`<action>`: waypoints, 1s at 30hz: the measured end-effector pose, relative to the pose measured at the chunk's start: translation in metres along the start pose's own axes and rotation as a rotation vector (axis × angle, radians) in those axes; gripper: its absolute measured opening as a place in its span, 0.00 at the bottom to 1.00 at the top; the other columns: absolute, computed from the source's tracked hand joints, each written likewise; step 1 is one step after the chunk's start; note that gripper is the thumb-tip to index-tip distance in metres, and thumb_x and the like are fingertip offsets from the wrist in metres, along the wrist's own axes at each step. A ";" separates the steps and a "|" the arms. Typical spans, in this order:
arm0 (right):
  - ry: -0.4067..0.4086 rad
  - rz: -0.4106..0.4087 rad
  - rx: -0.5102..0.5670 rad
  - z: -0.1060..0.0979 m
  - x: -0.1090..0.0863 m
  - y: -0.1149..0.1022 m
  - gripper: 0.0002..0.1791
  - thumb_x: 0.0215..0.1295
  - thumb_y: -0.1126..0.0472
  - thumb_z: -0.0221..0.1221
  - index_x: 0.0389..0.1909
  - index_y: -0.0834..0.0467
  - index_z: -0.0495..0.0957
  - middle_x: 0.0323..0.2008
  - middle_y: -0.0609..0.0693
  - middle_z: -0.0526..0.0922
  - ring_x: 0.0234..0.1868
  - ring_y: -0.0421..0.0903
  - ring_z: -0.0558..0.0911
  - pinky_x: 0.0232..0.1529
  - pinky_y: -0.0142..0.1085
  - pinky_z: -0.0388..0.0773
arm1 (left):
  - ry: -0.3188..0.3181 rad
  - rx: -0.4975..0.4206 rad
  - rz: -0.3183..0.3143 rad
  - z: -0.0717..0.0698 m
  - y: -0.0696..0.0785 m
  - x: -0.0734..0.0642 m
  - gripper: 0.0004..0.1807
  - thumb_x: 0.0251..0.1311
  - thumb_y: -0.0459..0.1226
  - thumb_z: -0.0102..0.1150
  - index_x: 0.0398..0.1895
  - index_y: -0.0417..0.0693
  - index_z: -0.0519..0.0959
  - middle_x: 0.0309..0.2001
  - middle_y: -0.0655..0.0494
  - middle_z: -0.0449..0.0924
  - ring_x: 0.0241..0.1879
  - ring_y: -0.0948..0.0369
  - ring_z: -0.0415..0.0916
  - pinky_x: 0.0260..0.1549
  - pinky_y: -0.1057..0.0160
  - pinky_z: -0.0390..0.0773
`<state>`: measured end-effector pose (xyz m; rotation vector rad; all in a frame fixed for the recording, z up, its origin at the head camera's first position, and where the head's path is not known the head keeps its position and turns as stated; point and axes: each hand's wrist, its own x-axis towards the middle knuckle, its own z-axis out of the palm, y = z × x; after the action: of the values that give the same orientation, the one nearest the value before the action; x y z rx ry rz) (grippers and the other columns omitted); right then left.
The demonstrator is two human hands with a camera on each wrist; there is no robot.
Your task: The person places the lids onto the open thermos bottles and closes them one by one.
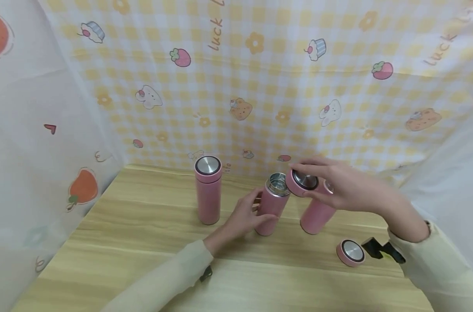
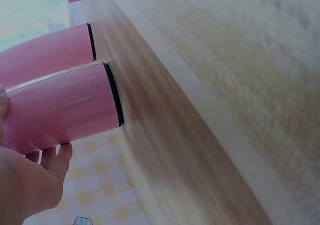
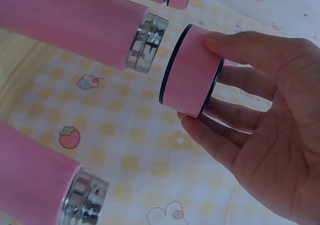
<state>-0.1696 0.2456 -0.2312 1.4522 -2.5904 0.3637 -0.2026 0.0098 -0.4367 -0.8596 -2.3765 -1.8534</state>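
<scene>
My left hand (image 1: 244,215) grips the body of a pink thermos bottle (image 1: 273,207) that stands on the table with its steel mouth uncovered. In the left wrist view, its fingers wrap the pink body near the dark base. Thumb and fingers of my right hand (image 1: 337,184) pinch a pink lid (image 1: 298,184) with a steel top by its sides. That lid is just right of the uncovered mouth; the right wrist view shows a small gap between lid and steel neck (image 3: 148,42). A second uncapped bottle (image 1: 316,214) stands behind my right hand, its neck partly hidden.
To the left, a capped pink bottle (image 1: 209,195) stands upright on the wooden table (image 1: 150,216). Another pink lid (image 1: 351,252) lies at the front right, steel top up, near my right sleeve. A checked cloth (image 1: 220,86) hangs behind the table's back edge.
</scene>
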 end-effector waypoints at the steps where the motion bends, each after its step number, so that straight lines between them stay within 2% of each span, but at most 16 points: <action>1: 0.000 -0.004 0.003 -0.001 0.002 0.000 0.34 0.60 0.68 0.70 0.69 0.66 0.72 0.63 0.59 0.75 0.37 0.39 0.78 0.30 0.31 0.78 | -0.001 -0.001 -0.001 0.001 0.000 0.000 0.37 0.57 0.38 0.76 0.69 0.50 0.69 0.62 0.53 0.76 0.60 0.57 0.75 0.55 0.58 0.79; 3: 0.000 -0.009 0.009 -0.003 0.007 0.001 0.34 0.61 0.70 0.69 0.69 0.66 0.71 0.64 0.59 0.75 0.39 0.39 0.80 0.33 0.33 0.80 | -0.002 0.000 -0.006 0.002 0.000 0.001 0.37 0.57 0.39 0.76 0.69 0.50 0.69 0.62 0.53 0.75 0.60 0.57 0.74 0.55 0.58 0.79; 5: -0.012 -0.008 0.019 -0.003 0.011 0.001 0.35 0.61 0.72 0.69 0.70 0.66 0.70 0.65 0.58 0.74 0.48 0.44 0.80 0.40 0.37 0.82 | 0.002 0.003 -0.012 0.002 0.001 0.001 0.37 0.57 0.39 0.76 0.69 0.50 0.69 0.62 0.53 0.75 0.60 0.57 0.74 0.55 0.58 0.79; 7: -0.032 0.009 0.028 -0.002 0.015 0.002 0.35 0.61 0.74 0.67 0.70 0.65 0.70 0.67 0.58 0.73 0.57 0.49 0.78 0.48 0.43 0.81 | 0.002 0.006 -0.015 0.002 0.002 0.001 0.37 0.57 0.39 0.76 0.69 0.50 0.69 0.62 0.53 0.75 0.60 0.57 0.74 0.55 0.57 0.79; 12: -0.094 0.069 0.041 -0.001 0.022 0.002 0.32 0.66 0.73 0.64 0.71 0.65 0.69 0.68 0.59 0.71 0.66 0.55 0.72 0.58 0.49 0.77 | -0.009 0.014 -0.015 0.001 0.002 0.000 0.37 0.58 0.41 0.75 0.69 0.51 0.69 0.62 0.54 0.75 0.60 0.57 0.74 0.55 0.57 0.79; 19: -0.135 0.102 0.051 0.003 0.030 0.007 0.32 0.66 0.73 0.65 0.70 0.67 0.69 0.67 0.63 0.71 0.66 0.58 0.71 0.60 0.51 0.76 | -0.017 0.014 -0.001 0.000 0.002 0.000 0.37 0.58 0.41 0.75 0.69 0.52 0.68 0.62 0.55 0.75 0.60 0.58 0.74 0.56 0.57 0.78; 23: -0.150 0.099 0.046 0.005 0.035 0.008 0.32 0.64 0.74 0.65 0.70 0.67 0.70 0.66 0.63 0.72 0.64 0.57 0.73 0.57 0.49 0.77 | -0.017 0.019 -0.007 0.000 0.001 0.000 0.37 0.58 0.42 0.75 0.69 0.51 0.68 0.63 0.54 0.75 0.60 0.58 0.74 0.56 0.57 0.78; 30: -0.208 0.150 0.064 0.007 0.042 0.005 0.31 0.67 0.73 0.63 0.71 0.62 0.70 0.68 0.62 0.70 0.64 0.57 0.73 0.55 0.47 0.79 | -0.019 0.017 -0.004 0.000 0.001 0.000 0.37 0.58 0.41 0.75 0.70 0.50 0.68 0.63 0.53 0.75 0.60 0.56 0.74 0.56 0.57 0.78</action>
<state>-0.1961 0.2121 -0.2286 1.3873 -2.8878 0.3322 -0.2027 0.0103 -0.4360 -0.8762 -2.4028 -1.8324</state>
